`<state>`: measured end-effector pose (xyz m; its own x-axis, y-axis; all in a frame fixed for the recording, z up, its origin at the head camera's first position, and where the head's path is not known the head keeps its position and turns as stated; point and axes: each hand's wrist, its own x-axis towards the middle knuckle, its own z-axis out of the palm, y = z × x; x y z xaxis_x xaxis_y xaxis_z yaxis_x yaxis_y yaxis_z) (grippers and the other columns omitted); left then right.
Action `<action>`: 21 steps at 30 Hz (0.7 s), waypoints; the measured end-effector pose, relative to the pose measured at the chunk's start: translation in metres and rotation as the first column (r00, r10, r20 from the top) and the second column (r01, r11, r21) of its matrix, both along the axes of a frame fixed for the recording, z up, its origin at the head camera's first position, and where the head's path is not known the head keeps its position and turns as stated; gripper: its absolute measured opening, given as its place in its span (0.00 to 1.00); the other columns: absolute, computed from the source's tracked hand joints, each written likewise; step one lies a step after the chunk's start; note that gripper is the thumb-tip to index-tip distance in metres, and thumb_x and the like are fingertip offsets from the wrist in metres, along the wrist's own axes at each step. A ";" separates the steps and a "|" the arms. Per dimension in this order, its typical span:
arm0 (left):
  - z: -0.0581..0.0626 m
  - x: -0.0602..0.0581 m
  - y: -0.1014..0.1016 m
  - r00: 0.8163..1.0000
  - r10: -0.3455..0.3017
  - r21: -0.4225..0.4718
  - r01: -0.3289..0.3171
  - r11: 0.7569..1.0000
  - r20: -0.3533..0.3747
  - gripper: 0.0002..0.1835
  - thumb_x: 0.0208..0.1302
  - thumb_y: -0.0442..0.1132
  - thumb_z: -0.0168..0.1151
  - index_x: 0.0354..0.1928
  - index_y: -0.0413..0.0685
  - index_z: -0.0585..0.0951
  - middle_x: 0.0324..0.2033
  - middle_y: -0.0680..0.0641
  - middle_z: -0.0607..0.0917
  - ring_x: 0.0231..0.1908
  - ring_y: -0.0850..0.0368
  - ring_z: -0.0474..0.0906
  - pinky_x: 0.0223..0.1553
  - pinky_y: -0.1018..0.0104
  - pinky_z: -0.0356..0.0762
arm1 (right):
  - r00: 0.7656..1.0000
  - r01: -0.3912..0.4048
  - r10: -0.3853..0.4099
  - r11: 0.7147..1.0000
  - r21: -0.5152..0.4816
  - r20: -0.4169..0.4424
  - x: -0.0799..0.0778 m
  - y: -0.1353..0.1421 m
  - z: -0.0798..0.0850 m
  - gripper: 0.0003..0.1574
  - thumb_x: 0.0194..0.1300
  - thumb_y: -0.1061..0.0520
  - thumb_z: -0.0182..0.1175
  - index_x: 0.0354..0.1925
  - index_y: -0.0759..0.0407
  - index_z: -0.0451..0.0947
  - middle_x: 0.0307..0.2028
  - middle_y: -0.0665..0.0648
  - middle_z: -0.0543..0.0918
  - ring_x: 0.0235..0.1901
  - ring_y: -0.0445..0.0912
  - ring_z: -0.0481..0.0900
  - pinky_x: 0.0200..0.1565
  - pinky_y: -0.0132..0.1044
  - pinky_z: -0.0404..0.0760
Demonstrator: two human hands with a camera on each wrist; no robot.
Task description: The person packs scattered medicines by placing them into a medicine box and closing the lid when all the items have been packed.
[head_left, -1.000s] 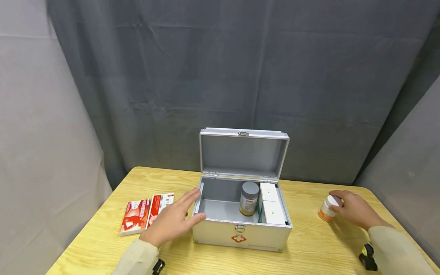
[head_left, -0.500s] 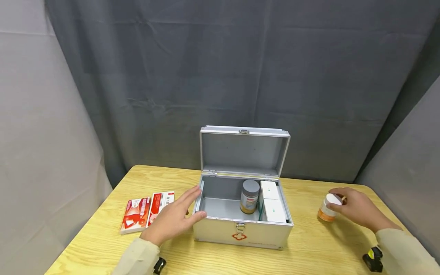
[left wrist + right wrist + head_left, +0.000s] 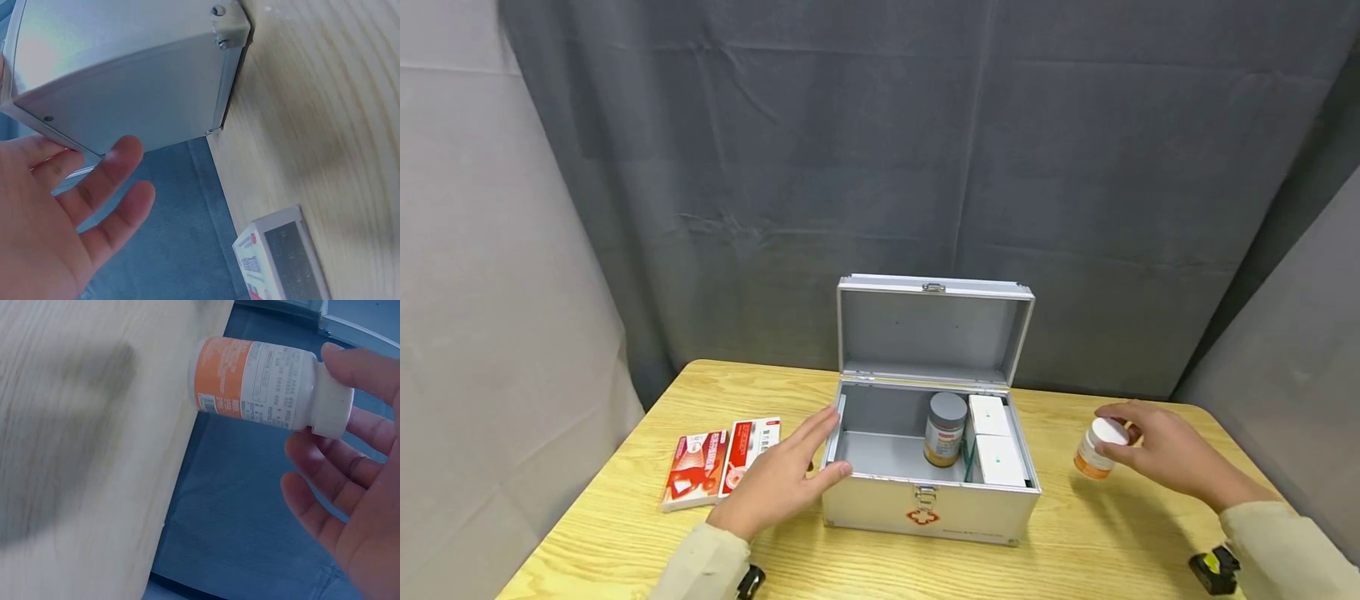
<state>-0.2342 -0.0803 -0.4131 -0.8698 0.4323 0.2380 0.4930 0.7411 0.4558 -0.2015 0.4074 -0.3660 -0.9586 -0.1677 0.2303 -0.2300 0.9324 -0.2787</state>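
My right hand (image 3: 1165, 454) pinches a small white pill bottle (image 3: 1093, 450) with an orange band by its white cap (image 3: 333, 400), at the right of the table. The bottle hangs upright over the wood, a shadow falling below it. My left hand (image 3: 778, 483) rests with extended fingers at the left rim of an aluminium first-aid box (image 3: 887, 507); in the left wrist view the fingers (image 3: 112, 172) lie along the box's side. The box's lid (image 3: 932, 333) stands raised. Inside it are a grey-capped jar (image 3: 944, 433) and two white cartons (image 3: 1000, 460) along the right wall.
Left of the box, two red-and-white medicine boxes lie flat: one (image 3: 695, 468) farther left, the other (image 3: 751, 446) partly behind my left hand. All stand on a wooden table (image 3: 1067, 533). A grey curtain (image 3: 925, 167) hangs behind it.
The pill bottle has come up off the table and moved left toward the box in my right hand. My left hand has stayed at the box's rim.
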 end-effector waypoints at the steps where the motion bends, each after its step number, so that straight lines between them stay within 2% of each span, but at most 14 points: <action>1: 0.000 0.000 0.001 1.000 -0.003 0.000 0.003 1.000 -0.004 0.40 0.67 0.68 0.52 0.76 0.59 0.62 0.77 0.60 0.59 0.64 0.49 0.77 0.67 0.45 0.70 | 1.000 -0.002 0.002 1.000 0.000 -0.003 0.002 0.000 0.001 0.32 0.58 0.47 0.71 0.55 0.64 0.79 0.41 0.55 0.85 0.30 0.31 0.72 0.26 0.29 0.71; 6: 0.001 0.000 0.002 1.000 0.000 -0.007 0.000 1.000 0.000 0.41 0.66 0.70 0.51 0.76 0.59 0.62 0.77 0.61 0.58 0.66 0.49 0.75 0.69 0.45 0.69 | 0.999 -0.023 0.022 1.000 -0.009 -0.036 0.008 0.000 0.009 0.29 0.59 0.49 0.71 0.55 0.62 0.80 0.39 0.53 0.85 0.30 0.31 0.73 0.26 0.29 0.73; 14: 0.002 0.000 0.003 1.000 0.002 -0.013 -0.002 1.000 -0.003 0.40 0.67 0.67 0.53 0.76 0.59 0.62 0.77 0.61 0.57 0.70 0.49 0.70 0.69 0.45 0.68 | 0.996 -0.067 0.064 0.997 -0.037 -0.063 0.012 -0.009 0.023 0.29 0.59 0.50 0.72 0.55 0.60 0.80 0.39 0.51 0.84 0.32 0.30 0.73 0.28 0.29 0.74; 21: 0.001 0.000 0.000 1.000 0.017 -0.008 -0.017 1.000 0.013 0.40 0.66 0.67 0.54 0.76 0.62 0.60 0.77 0.63 0.56 0.72 0.50 0.66 0.70 0.45 0.67 | 0.974 -0.120 0.123 0.992 0.023 -0.190 0.017 -0.023 0.034 0.26 0.55 0.52 0.75 0.51 0.56 0.82 0.37 0.46 0.82 0.32 0.28 0.71 0.31 0.30 0.77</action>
<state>-0.2342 -0.0805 -0.4119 -0.8798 0.4196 0.2236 0.4749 0.7526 0.4562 -0.1843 0.3845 -0.3320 -0.8695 -0.2839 0.4042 -0.3897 0.8971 -0.2082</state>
